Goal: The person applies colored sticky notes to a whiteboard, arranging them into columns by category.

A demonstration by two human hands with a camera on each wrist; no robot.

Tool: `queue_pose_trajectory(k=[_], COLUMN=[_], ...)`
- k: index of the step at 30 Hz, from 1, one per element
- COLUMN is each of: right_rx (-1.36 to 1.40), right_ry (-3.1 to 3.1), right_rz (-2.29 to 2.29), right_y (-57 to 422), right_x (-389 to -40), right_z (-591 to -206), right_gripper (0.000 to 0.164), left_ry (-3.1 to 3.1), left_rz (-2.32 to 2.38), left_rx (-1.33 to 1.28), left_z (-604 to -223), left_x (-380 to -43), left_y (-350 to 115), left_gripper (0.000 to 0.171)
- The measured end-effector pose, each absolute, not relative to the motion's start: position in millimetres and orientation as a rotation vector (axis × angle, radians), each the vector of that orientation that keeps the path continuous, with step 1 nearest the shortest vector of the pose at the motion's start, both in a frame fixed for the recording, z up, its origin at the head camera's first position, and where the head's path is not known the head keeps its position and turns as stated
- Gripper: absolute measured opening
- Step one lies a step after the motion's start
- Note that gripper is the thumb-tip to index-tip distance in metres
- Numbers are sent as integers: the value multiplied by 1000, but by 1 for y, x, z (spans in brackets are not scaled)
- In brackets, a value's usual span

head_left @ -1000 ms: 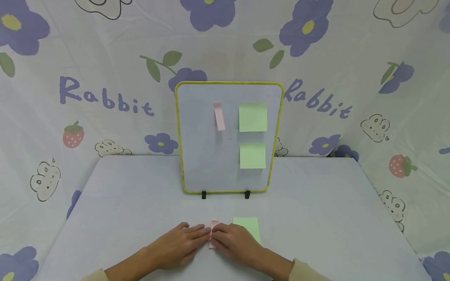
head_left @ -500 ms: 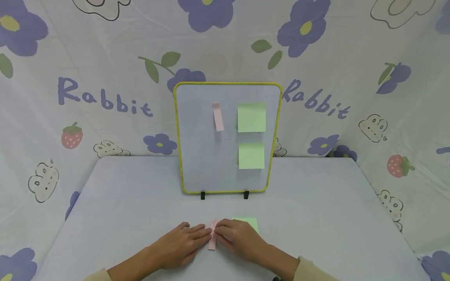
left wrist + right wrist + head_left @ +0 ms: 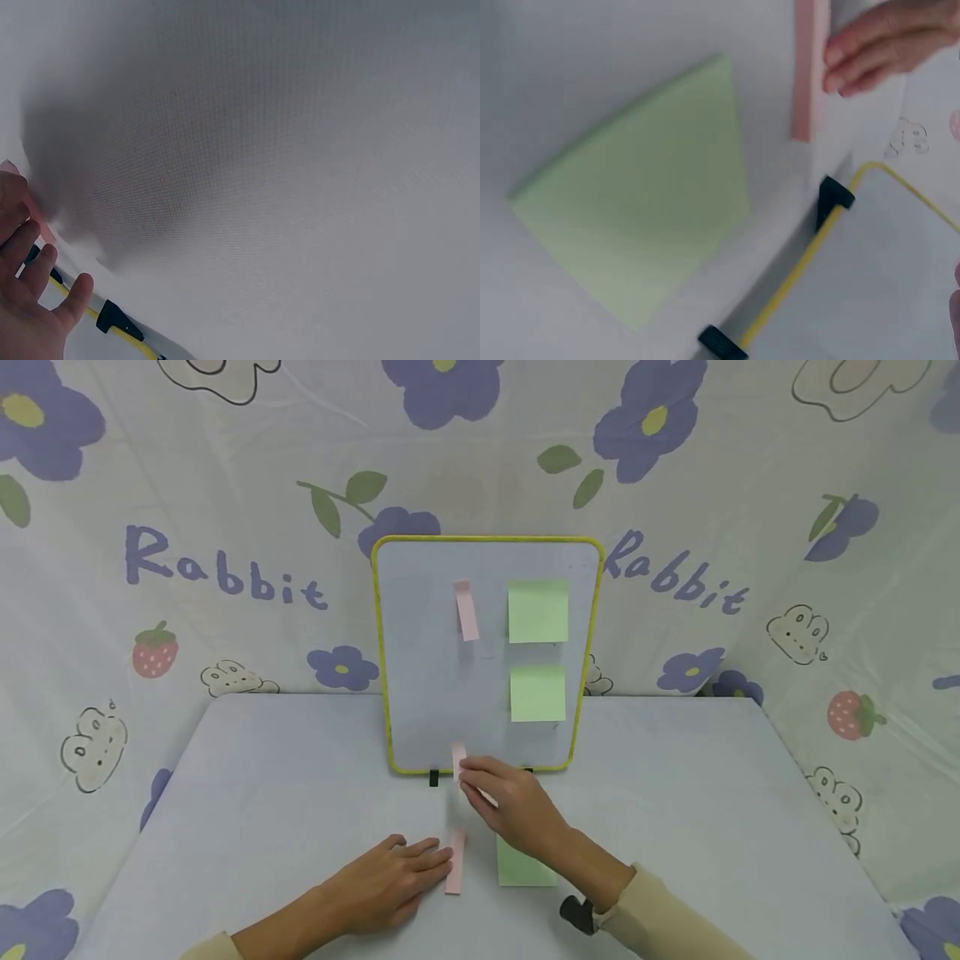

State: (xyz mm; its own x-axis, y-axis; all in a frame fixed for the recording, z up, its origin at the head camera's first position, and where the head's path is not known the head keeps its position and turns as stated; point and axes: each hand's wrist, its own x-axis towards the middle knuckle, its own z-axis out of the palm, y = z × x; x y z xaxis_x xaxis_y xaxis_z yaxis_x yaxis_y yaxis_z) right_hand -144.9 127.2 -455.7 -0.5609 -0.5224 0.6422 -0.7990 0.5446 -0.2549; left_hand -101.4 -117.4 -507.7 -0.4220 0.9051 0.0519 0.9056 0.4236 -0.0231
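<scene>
In the head view, my right hand (image 3: 517, 806) pinches a narrow pink sticky note (image 3: 459, 760) between thumb and fingertips. The note is raised in front of the whiteboard's lower edge. My left hand (image 3: 393, 881) lies on the table, fingers extended, their tips touching the side of a narrow pink sticky-note pad (image 3: 455, 872). Right of that pad is a square green sticky-note pad (image 3: 527, 864), partly under my right hand and seen whole in the right wrist view. That view also shows my left fingertips (image 3: 840, 56) against the pink pad.
A yellow-rimmed whiteboard (image 3: 427, 702) stands behind on small black feet (image 3: 434, 778). It carries one pink strip (image 3: 467, 612) and two green notes, upper (image 3: 537, 612) and lower (image 3: 537, 695). Patterned cloth (image 3: 480, 493) hangs behind the white table (image 3: 675, 793).
My right hand has peeled a pink note off the pad and lifted it forward, up to the whiteboard's lower edge. More of the green pad shows. My left hand stays by the pink pad.
</scene>
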Motion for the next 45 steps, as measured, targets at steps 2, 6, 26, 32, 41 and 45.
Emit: queue_pose_trajectory(k=[2,6,26,32,41,45], right_rx=[1044,1001,923,921,943,944], right_ry=[-2246,-2190,-2175,-2183,-2153,-2137], right_rz=[749,752,766,750,723,713], right_y=[127,126,124,124,124,125], right_x=[-153,-169,-214,-218,-220,-222], right_z=[-450,-441,-427,-426,-428,-429], right_gripper=[15,16,17,14,14,13], left_ry=[-2622,-2678,-2663,-2609,-2559,-2447], left_rz=[-11,-4,6,13,-185,-274], left_rx=[-1660,-1665,-1664,-1656,-1569,-1308], left_z=[-507,-506,-504,-506,-468,-432], left_x=[-102,-102,-101,-101,-131,-163], left_y=[-117,-116,-114,-115,-104,-96], left_gripper=[44,45,45,44,34,37])
